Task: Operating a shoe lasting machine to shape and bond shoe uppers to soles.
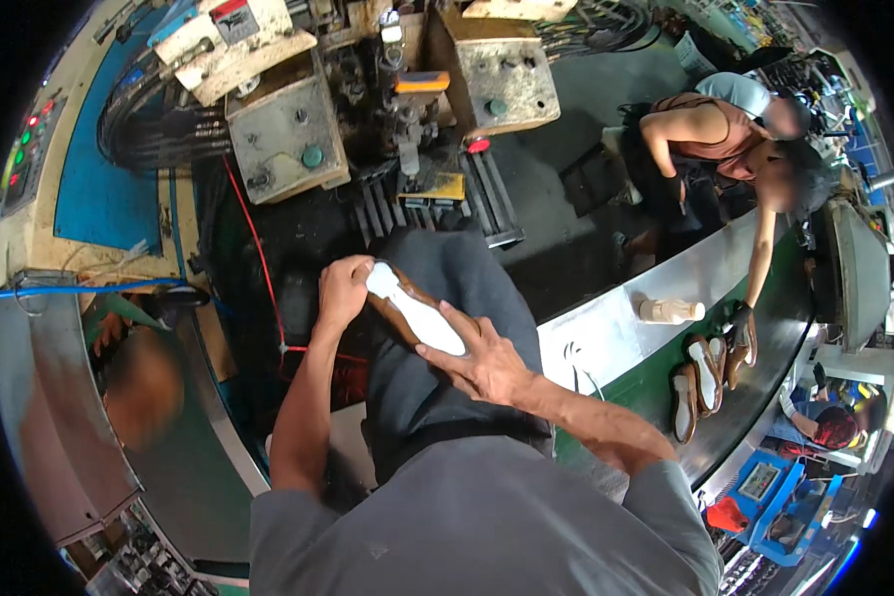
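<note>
- While the brown shoe (420, 316) sits over the lap (422, 395), its long axis runs upper-left to lower-right.
- Left hand (345, 292): curled round upper-left end.
- Right hand (487, 366): part-open, holding lower-right end between thumb and fingers.

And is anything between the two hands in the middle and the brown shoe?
Nothing visible: the left hand holds the far end of the brown shoe and the right hand the near end, both touching it directly.
</note>
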